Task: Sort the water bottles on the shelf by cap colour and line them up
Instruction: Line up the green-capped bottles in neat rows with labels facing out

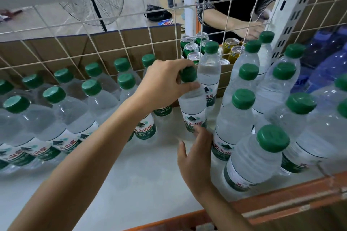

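Head view: the left hand is clamped on the neck of a bottle, thumb and fingers curled just under its green cap. The bottle stands upright on the white shelf, mid-shelf, just in front of another green-capped bottle. The right hand is lower, its fingers straight and spread, with the fingertips at the held bottle's lower label. Two rows of green-capped bottles line the back left. A looser cluster of them stands on the right, with blue bottles beyond. Cans sit behind the wire grid.
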